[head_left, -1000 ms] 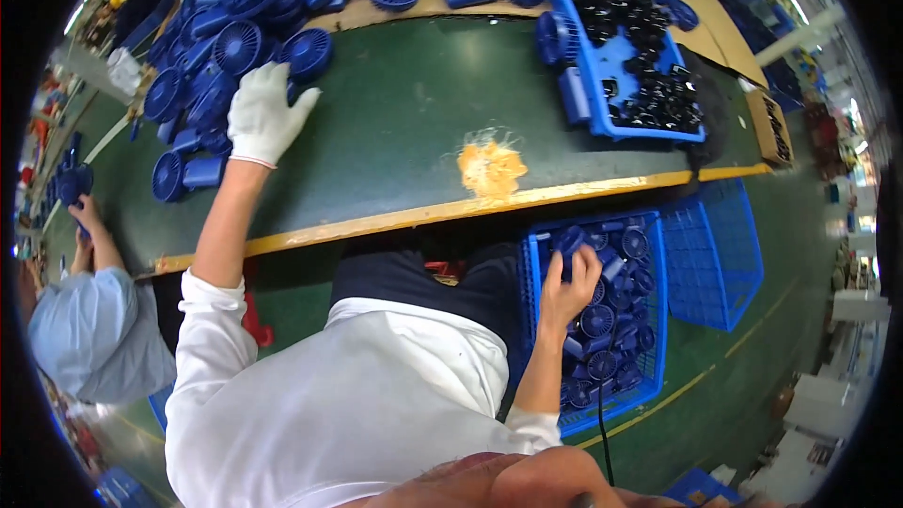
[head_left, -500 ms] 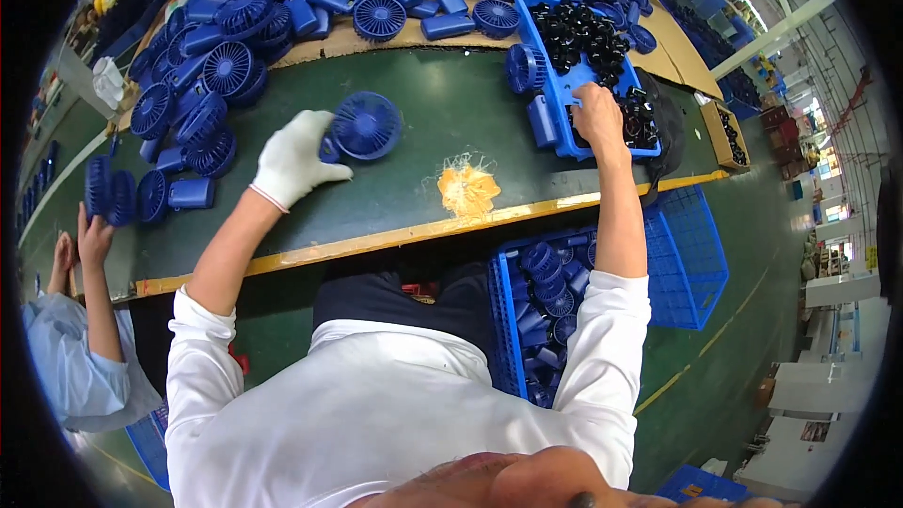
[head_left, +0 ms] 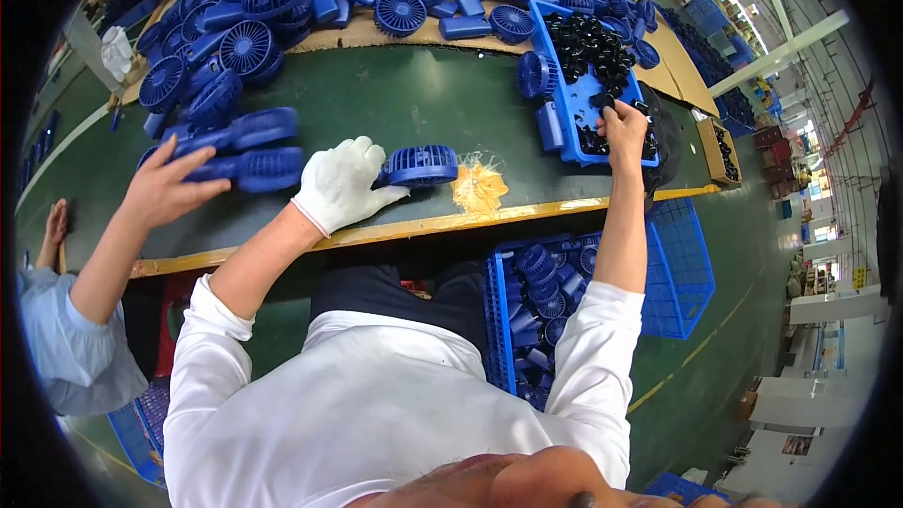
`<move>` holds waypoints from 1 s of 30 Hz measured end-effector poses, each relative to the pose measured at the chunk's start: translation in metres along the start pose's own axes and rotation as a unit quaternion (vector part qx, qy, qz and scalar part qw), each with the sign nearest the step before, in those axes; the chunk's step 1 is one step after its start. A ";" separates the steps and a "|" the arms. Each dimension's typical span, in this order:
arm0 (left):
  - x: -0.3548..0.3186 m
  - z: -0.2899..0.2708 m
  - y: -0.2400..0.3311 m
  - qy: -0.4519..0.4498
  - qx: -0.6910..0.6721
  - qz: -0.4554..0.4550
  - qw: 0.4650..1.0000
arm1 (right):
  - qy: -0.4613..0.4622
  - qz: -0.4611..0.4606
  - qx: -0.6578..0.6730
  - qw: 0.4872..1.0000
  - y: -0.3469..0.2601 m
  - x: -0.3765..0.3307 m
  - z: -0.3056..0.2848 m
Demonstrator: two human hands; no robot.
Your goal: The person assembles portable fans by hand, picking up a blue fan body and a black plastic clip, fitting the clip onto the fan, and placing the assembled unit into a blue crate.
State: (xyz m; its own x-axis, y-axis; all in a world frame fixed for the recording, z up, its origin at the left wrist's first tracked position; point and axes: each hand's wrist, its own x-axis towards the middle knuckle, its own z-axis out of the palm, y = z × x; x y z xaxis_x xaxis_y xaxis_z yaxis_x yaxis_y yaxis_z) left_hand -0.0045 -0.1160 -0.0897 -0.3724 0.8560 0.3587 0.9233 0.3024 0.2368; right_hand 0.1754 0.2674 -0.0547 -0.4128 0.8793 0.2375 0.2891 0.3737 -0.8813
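My left hand (head_left: 340,186), in a white glove, is closed on a blue handheld fan (head_left: 421,167) just over the green tabletop. The fan is on edge, its round grille side-on, and its grip is hidden by the glove. Bare, my right hand (head_left: 624,136) reaches over the near part of a blue tray (head_left: 562,103) of small black plastic parts (head_left: 588,42). Between its fingertips is a black plastic part (head_left: 607,103), whose exact kind is too small to make out.
Blue fans (head_left: 399,13) lie heaped on cardboard along the far side. A co-worker's hand (head_left: 169,186) at left is beside two blurred fans (head_left: 268,167). A yellow, frayed patch (head_left: 480,188) marks the table near its front edge. Below stands a blue crate (head_left: 500,320) of fans.
My left hand has moved right and nearer, and its fan has turned from face-on to edge-on. My right hand has shifted slightly right and nearer. The co-worker's hand has come further in, with two fans.
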 end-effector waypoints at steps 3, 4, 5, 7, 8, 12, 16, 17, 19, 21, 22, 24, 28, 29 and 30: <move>0.004 -0.006 0.002 -0.045 0.022 0.002 0.999 | -0.023 -0.037 0.064 0.997 -0.010 -0.041 0.014; 0.005 -0.006 0.002 -0.036 0.016 0.002 0.999 | -0.029 -0.045 0.099 0.994 -0.017 -0.063 0.024; 0.008 -0.005 0.003 -0.026 0.009 0.006 1.000 | -0.024 -0.054 0.123 0.991 -0.020 -0.083 0.033; 0.015 -0.003 0.009 -0.018 -0.052 -0.050 0.997 | -0.056 -0.052 0.166 0.983 -0.033 -0.124 0.053; 0.021 -0.003 0.013 -0.016 -0.093 -0.091 0.991 | -0.046 -0.060 0.194 0.978 -0.039 -0.142 0.065; 0.032 0.023 0.009 -0.031 -0.611 -0.256 0.749 | -0.062 -0.087 0.227 0.968 -0.049 -0.179 0.109; 0.028 0.037 0.008 -0.010 -0.687 -0.234 0.688 | -0.033 -0.172 0.153 0.973 -0.068 -0.189 0.139; 0.028 0.038 0.008 -0.008 -0.686 -0.235 0.689 | -0.010 -0.216 0.112 0.970 -0.067 -0.188 0.146; 0.029 0.031 0.013 0.001 -0.737 -0.251 0.628 | 0.025 -0.266 0.072 0.961 -0.079 -0.186 0.156; 0.027 0.028 0.012 -0.005 -0.716 -0.252 0.652 | 0.131 -0.392 -0.016 0.911 -0.079 -0.183 0.169; 0.025 0.027 0.011 0.001 -0.714 -0.236 0.660 | 0.140 -0.431 -0.071 0.889 -0.082 -0.185 0.172; 0.024 0.045 0.004 0.071 -0.626 -0.219 0.745 | 0.120 -0.523 -0.145 0.831 -0.082 -0.188 0.182; 0.023 0.035 0.004 0.064 -0.543 -0.214 0.810 | 0.066 -0.529 -0.098 0.840 -0.070 -0.200 0.179; 0.025 0.035 0.006 0.051 -0.543 -0.207 0.812 | 0.073 -0.539 -0.104 0.833 -0.066 -0.199 0.178; 0.025 0.037 0.005 0.055 -0.526 -0.189 0.828 | 0.081 -0.548 -0.108 0.825 -0.064 -0.199 0.178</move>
State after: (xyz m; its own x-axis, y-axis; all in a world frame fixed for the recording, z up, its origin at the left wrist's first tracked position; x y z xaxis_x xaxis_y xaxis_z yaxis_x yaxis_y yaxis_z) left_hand -0.0059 -0.0776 -0.1125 -0.6755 0.7228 0.1459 0.1680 -0.0418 0.9849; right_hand 0.0854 0.0158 -0.1186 -0.4133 -0.0012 0.9106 -0.0270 0.9996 -0.0110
